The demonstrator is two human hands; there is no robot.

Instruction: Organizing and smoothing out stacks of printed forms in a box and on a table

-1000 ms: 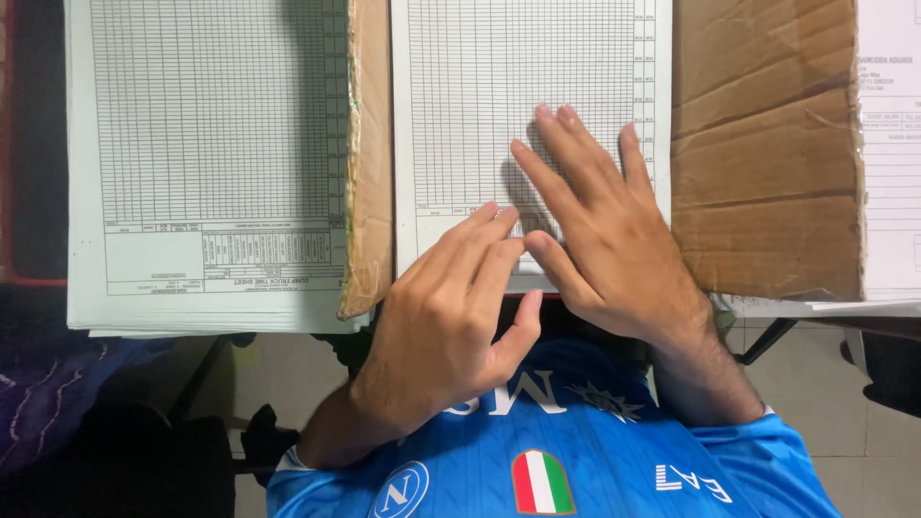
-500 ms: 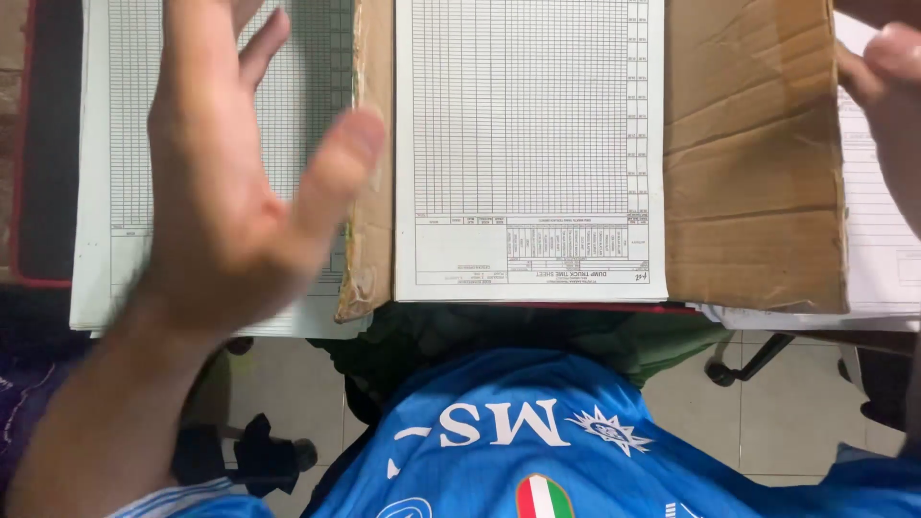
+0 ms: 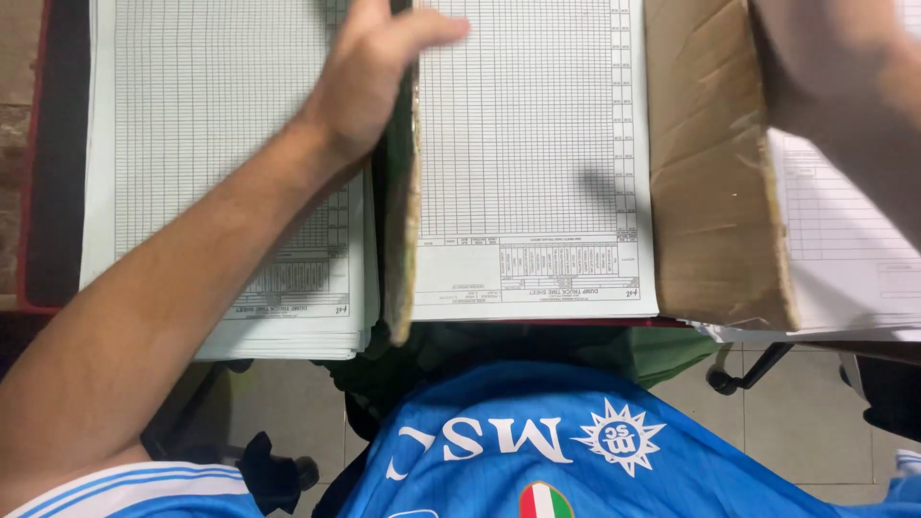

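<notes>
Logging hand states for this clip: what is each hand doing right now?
Left hand: fingers curled over the upright brown cardboard divider, apparently gripping it.
Right hand: blurred at the frame edge, cannot be told.

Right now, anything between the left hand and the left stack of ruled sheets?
Nothing visible. The left hand already rests at the inner edge of the left stack of ruled sheets, beside the upright cardboard divider.
</notes>
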